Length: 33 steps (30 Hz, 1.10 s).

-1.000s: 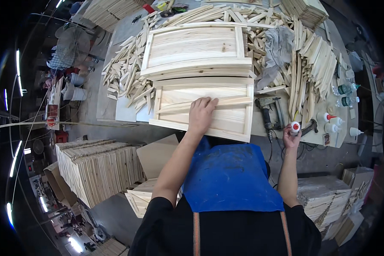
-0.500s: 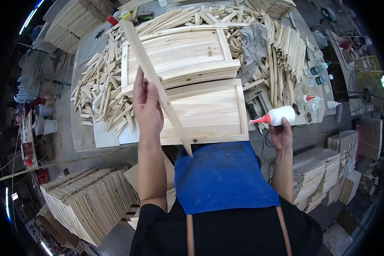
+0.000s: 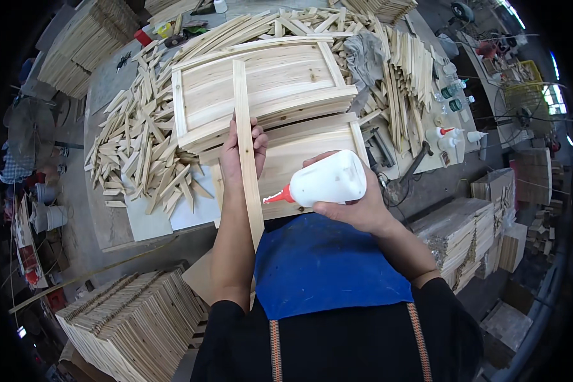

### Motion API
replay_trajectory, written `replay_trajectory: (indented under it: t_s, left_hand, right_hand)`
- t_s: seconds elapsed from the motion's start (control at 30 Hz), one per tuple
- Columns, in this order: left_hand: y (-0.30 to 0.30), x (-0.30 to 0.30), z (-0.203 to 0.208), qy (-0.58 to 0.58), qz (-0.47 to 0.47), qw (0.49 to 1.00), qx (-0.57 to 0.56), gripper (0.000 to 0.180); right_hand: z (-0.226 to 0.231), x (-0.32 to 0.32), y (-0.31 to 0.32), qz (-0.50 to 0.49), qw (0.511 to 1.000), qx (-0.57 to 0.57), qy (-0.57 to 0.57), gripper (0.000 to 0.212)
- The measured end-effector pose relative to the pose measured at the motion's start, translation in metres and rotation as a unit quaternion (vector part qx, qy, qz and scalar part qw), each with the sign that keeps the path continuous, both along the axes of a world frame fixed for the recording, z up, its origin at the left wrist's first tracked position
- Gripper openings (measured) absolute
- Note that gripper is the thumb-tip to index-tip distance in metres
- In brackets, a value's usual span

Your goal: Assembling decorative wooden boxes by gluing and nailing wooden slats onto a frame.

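My left hand [image 3: 243, 148] is closed round a long pale wooden strip [image 3: 247, 137], which stands lengthwise in front of me with its near end by my blue apron. In my right hand [image 3: 361, 205] is a white squeeze glue bottle [image 3: 328, 180], tilted so that its red nozzle points left at the strip's lower part. The nozzle tip lies close to the strip; whether they touch I cannot tell. Beneath both hands lies a framed wooden panel [image 3: 290, 156]. Another framed panel [image 3: 277, 76] rests just beyond it, partly covered by the strip.
Loose wooden strips [image 3: 137, 143] lie heaped on the left and far side of the table. A grey cloth [image 3: 365, 60], a hammer [image 3: 416, 160] and more glue bottles [image 3: 447, 138] are at the right. Stacked boards [image 3: 134, 321] stand at the lower left.
The glue bottle has come left and nearer, up to the strip. My left hand has lowered and turned the strip from a slant to nearly straight ahead. The view has shifted slightly.
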<state>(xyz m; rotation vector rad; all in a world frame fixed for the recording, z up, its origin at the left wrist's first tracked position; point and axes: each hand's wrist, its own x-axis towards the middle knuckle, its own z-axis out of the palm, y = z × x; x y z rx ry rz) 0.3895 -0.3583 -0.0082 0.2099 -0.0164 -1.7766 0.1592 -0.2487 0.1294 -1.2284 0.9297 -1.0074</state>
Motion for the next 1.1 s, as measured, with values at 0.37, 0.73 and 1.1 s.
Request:
replay_trajectory:
  t_s: [0.37,0.73,1.1]
  left_hand:
    - [0.007,-0.034,0.01,-0.039,0.008,0.998,0.038,0.03]
    - [0.018,-0.034,0.011,-0.267,-0.056,0.96,0.055,0.02]
    - [0.027,-0.046,0.016,-0.193,-0.021,0.98,0.037,0.028]
  right_hand:
    - [0.0,-0.027,-0.008,0.002,1.0,0.022,-0.021,0.06]
    - [-0.022,-0.083,-0.015,-0.014,0.991,0.091,-0.095,0.057]
    - [-0.015,-0.068,0.003,0.115,0.992,0.048,0.017,0.067]
